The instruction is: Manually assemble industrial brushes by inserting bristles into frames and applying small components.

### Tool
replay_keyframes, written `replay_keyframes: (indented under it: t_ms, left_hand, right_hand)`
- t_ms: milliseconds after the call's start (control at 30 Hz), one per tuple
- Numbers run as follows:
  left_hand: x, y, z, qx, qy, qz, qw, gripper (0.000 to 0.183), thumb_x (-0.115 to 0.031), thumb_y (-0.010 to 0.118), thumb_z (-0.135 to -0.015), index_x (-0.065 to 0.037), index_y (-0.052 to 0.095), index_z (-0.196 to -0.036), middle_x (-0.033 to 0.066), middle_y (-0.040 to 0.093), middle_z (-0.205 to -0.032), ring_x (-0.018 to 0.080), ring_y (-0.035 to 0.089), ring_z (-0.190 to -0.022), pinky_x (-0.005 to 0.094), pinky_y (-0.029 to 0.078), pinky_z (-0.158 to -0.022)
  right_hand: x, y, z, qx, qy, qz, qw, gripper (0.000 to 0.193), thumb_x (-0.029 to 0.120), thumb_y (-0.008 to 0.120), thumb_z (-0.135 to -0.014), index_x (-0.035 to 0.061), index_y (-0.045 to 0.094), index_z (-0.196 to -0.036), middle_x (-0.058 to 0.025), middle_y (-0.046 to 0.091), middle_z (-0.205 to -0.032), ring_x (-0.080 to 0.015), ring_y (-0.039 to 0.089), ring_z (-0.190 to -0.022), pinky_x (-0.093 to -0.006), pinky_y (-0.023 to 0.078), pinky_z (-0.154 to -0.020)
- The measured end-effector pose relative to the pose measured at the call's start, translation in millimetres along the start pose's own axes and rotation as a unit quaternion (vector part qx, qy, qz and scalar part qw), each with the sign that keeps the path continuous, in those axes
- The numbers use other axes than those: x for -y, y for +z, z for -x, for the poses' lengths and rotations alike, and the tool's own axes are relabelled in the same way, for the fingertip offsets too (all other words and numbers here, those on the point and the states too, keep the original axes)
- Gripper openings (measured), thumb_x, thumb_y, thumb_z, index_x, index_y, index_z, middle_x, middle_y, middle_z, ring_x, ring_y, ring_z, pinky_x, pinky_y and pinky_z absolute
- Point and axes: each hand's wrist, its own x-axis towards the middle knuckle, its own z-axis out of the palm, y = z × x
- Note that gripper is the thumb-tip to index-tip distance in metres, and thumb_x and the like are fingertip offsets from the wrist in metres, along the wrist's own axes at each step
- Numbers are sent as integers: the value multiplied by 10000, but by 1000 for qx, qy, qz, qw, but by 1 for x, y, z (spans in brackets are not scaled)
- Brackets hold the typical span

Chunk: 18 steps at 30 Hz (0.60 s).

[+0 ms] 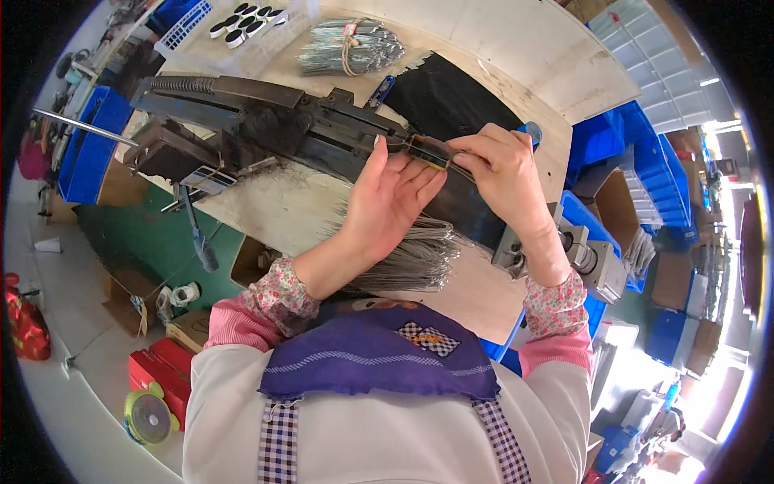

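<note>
A long dark metal machine [322,133] lies across the wooden table, with a small framed block [429,152] at its right end. My left hand [385,198] is palm up just below that end, its fingers stretched out toward the block and touching or nearly touching its lower edge. At the block's right side my right hand [504,169] is closed, thumb and fingertips pinched together. What sits in that pinch is too small to make out. Below my hands lies a thick bundle of thin bent metal wires [411,258], partly hidden by my left forearm.
A tied bundle of silvery wires [351,48] and several black-and-white round pieces [242,24] lie at the back. A black sheet [451,93] covers the table behind the machine. Blue bins [601,141] stand at the right. A metal rod [85,127] sticks out at the left.
</note>
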Motion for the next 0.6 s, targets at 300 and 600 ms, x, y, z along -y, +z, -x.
replay_keyframes:
  t_ms: [300,600]
  left_hand:
    - [0,-3,-1,7,5,31,999,621,-507,366,-979,57,446,-1225,148,525,-1214,233,508,-1160,353,396,-1051]
    - [1,-2,0,-19,26,23,999,678,-515,325,-982,93,405,-1268,183,500,-1269,259,479,-1223,371,358,-1089]
  right_hand:
    - [15,-1,-6,-47,28,-95,994,136,53,644,-783,59,649,-918,-59,600,-772,-246,592,-699,-334,441,-650]
    - [9,-1,-10,10,42,-75,996,93,76,639,-785,64,652,-877,-90,605,-766,-274,616,-728,-350,467,-637]
